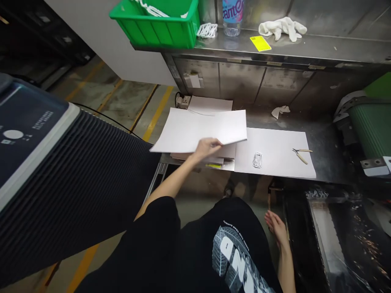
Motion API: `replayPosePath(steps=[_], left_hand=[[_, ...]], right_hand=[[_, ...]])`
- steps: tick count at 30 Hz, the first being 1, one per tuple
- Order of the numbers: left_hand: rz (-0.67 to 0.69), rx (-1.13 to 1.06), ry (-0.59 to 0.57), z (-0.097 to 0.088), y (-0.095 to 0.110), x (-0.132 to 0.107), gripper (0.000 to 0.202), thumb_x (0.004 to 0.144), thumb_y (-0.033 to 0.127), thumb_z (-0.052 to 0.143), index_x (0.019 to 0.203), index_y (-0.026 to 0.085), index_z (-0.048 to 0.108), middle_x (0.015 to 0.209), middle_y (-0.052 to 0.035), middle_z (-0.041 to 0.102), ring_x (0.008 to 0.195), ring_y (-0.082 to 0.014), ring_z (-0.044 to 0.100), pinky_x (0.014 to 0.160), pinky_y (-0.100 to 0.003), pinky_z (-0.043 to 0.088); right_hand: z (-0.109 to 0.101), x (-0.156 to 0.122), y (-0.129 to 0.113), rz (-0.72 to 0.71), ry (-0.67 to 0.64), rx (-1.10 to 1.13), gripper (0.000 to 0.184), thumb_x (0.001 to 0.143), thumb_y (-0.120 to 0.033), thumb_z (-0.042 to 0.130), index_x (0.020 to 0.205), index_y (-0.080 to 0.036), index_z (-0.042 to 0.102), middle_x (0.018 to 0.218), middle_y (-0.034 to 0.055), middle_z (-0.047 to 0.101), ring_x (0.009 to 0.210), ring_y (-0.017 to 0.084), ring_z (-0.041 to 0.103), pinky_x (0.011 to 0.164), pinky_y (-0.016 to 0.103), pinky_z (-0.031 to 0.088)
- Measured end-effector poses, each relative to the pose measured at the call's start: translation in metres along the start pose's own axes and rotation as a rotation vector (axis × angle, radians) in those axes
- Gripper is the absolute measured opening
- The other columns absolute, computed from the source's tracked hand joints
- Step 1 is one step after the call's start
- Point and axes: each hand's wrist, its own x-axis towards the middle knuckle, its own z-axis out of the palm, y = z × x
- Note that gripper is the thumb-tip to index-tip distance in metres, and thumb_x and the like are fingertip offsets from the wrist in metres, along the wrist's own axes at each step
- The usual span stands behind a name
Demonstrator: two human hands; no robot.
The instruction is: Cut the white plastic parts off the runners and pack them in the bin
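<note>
My left hand [208, 146] reaches out over the low metal bench [275, 118] and pinches the near edge of a large white sheet [198, 128], which is lifted clear of the paper stack [222, 156] under it. My right hand [276, 228] hangs low beside my black shirt with its fingers loosely spread, holding nothing. A second white sheet [281, 162] lies flat on the bench to the right. On it rest a small silvery metal part [257, 160] and a pair of small pliers [301, 154].
A dark ribbed machine [67, 179] with a control panel fills the left. Above, a steel shelf [320, 44] carries a green bin [159, 24], a water bottle [232, 16], a yellow card [260, 43] and white gloves [282, 27]. A green roller machine [372, 122] stands right.
</note>
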Motion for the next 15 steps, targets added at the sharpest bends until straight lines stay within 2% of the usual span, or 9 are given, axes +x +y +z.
replayPosePath(steps=[2,5,6,8,9,11,13,15], left_hand=[[0.044,-0.05,-0.125,0.035,0.021,-0.028,0.018,0.092,0.035,0.07,0.097,0.024,0.084,0.101,-0.0047,0.084,0.097,-0.0211,0.077,0.092,-0.032,0.061],[0.07,-0.106,-0.297,0.088,0.048,-0.07,0.019,0.093,0.045,0.072,0.09,0.03,0.084,0.096,-0.0039,0.084,0.091,-0.0208,0.078,0.086,-0.03,0.063],[0.064,-0.113,-0.337,0.101,0.054,-0.081,0.022,0.094,0.05,0.071,0.089,0.033,0.084,0.096,-0.0031,0.084,0.089,-0.0206,0.078,0.084,-0.03,0.063],[0.016,-0.091,-0.363,0.112,0.056,-0.093,0.025,0.094,0.057,0.068,0.088,0.038,0.083,0.098,-0.0014,0.084,0.092,-0.0215,0.078,0.086,-0.03,0.064],[-0.032,-0.061,-0.339,0.11,0.051,-0.094,0.026,0.095,0.058,0.066,0.092,0.039,0.083,0.102,-0.001,0.084,0.097,-0.0225,0.078,0.09,-0.031,0.064],[-0.179,0.035,-0.214,0.09,0.032,-0.09,0.03,0.099,0.055,0.058,0.108,0.037,0.081,0.116,-0.0037,0.082,0.113,-0.0259,0.075,0.104,-0.037,0.06],[-0.366,0.158,-0.033,0.056,0.003,-0.086,0.04,0.102,0.045,0.05,0.129,0.027,0.072,0.132,-0.0121,0.074,0.134,-0.0309,0.064,0.119,-0.047,0.05],[-0.545,0.278,0.118,0.022,-0.027,-0.085,0.049,0.097,0.038,0.049,0.136,0.01,0.061,0.142,-0.0245,0.064,0.15,-0.0389,0.047,0.127,-0.06,0.037]], right_hand=[[0.019,0.012,-0.033,-0.011,-0.119,0.078,0.084,0.068,-0.082,0.081,0.117,-0.014,0.075,0.114,0.0196,0.078,0.111,0.034,0.077,0.102,0.045,0.061],[0.053,0.036,-0.079,-0.067,-0.254,0.161,0.095,0.082,-0.095,0.057,0.132,-0.016,0.069,0.124,0.0212,0.077,0.116,0.033,0.076,0.103,0.051,0.059],[0.064,0.044,-0.091,-0.087,-0.279,0.166,0.094,0.085,-0.095,0.053,0.133,-0.016,0.068,0.125,0.0211,0.077,0.116,0.034,0.076,0.102,0.054,0.06],[0.082,0.057,-0.109,-0.137,-0.299,0.138,0.085,0.086,-0.087,0.063,0.132,-0.016,0.069,0.125,0.0203,0.077,0.117,0.035,0.075,0.102,0.057,0.059],[0.088,0.061,-0.115,-0.17,-0.293,0.11,0.08,0.083,-0.079,0.074,0.131,-0.015,0.069,0.127,0.0197,0.077,0.118,0.036,0.073,0.104,0.058,0.057],[0.097,0.063,-0.12,-0.253,-0.251,0.047,0.078,0.074,-0.061,0.088,0.134,-0.015,0.068,0.135,0.0183,0.074,0.126,0.037,0.068,0.113,0.061,0.051],[0.101,0.058,-0.12,-0.335,-0.196,-0.006,0.08,0.072,-0.053,0.09,0.139,-0.016,0.066,0.144,0.0168,0.069,0.134,0.039,0.062,0.12,0.063,0.043],[0.1,0.046,-0.115,-0.395,-0.146,-0.038,0.074,0.076,-0.052,0.085,0.139,-0.02,0.066,0.149,0.0144,0.066,0.14,0.04,0.058,0.124,0.062,0.038]])
